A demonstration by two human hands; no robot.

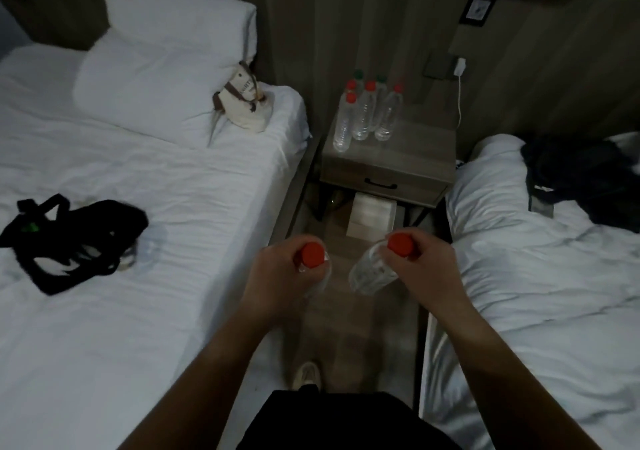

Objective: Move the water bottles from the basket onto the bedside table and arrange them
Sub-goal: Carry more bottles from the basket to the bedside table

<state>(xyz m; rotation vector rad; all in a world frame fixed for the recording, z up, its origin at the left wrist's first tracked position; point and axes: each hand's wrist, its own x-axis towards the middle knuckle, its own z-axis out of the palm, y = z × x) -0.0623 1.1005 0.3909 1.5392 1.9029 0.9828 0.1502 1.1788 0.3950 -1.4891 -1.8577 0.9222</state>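
Now, L hand point(277, 273) has its fingers curled round the neck of L bottle point(312, 255), just under the red cap; most of the bottle's body is hidden behind the hand. R hand point(426, 262) grips R bottle point(372, 273) the same way, at the neck under a red cap, and its clear body tilts down and to the left. Both bottles hang over the floor strip betw. the two beds, apart from each other and well short of the table point(408, 152). On the back left part of the table top stand six bottles point(360, 117), upright and close together: four w/ red caps, two w/ green caps behind. The basket point(79, 238), black and flat-looking, lies on the left bed point(173, 190); sth. clear lies just beside it, too blurred to tell what. Also on this bed are a pillow point(166, 58) and a small cream bag point(247, 110) touching it. A charger point(460, 65) w/ cable is on the wall, and a white box point(372, 217) sits under the table.
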